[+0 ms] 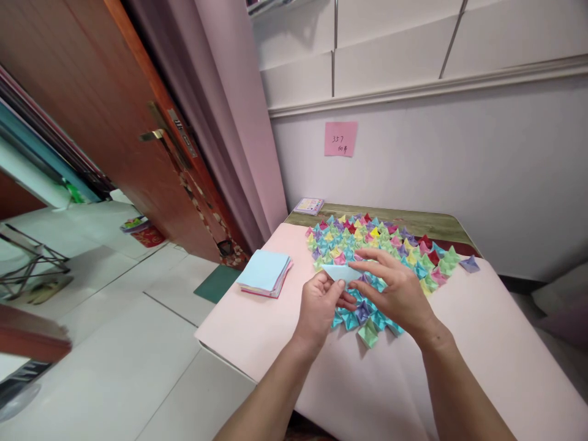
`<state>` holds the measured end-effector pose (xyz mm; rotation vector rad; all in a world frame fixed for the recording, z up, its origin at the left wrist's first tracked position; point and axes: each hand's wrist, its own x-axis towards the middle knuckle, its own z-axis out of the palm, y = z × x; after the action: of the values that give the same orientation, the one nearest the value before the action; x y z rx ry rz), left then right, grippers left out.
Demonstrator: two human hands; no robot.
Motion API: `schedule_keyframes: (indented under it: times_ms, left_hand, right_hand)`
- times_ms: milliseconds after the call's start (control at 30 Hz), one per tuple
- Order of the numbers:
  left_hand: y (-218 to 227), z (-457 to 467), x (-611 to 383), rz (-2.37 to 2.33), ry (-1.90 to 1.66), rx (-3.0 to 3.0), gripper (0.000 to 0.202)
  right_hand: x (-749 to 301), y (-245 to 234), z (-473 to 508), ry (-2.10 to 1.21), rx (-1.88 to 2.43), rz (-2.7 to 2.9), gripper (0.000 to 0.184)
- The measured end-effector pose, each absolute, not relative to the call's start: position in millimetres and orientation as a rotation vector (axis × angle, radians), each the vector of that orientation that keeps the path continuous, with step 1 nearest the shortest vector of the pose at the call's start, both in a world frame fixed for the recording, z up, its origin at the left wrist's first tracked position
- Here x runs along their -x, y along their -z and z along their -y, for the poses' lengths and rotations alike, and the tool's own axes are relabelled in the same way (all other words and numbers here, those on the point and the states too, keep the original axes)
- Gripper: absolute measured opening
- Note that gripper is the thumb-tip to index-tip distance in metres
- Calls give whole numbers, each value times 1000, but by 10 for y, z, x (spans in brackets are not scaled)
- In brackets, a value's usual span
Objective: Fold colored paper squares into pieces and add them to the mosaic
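Observation:
A light blue sheet of origami paper (340,273), folded into a narrow strip, is held above the table. My left hand (324,300) pinches its left part, with the thumb pressed on the near face. My right hand (392,288) has its thumb and a finger at the strip's right end, while another finger is lifted off it. Beneath and behind both hands spreads a dense group of small folded paper pieces (367,236) in blue, green, yellow, pink, red and purple. A green folded piece (368,334) lies at the group's near edge.
A stack of square paper (264,271), light blue on top, sits at the table's left side. One purple piece (469,264) lies apart at right. Cards (309,206) rest at the back-left corner. The pink-covered table (496,343) meets a wall with a pink note (340,139).

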<state>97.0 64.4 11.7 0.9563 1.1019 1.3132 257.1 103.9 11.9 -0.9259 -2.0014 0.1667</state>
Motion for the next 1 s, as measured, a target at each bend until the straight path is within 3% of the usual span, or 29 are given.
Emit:
schedule_keyframes:
  times_ms: [267, 400, 700, 1000]
  left_hand:
    - [-70, -679, -913, -1050, -1329, -866, 27]
    - [-79, -682, -893, -1086, -1318, -955, 23]
    - [-40, -704, -819, -1130, -1247, -1110, 21]
    - [47, -723, -816, -1077, -1223, -1152, 22]
  right_hand:
    - [-2549, -94, -1064, 11, 803, 2031, 17]
    - [-2567, -140, -1044, -227, 789, 2059, 6]
    - [-2596, -48, -1092, -467, 882, 2249, 31]
    - [-2546, -27, -1105, -637, 852, 2218, 20]
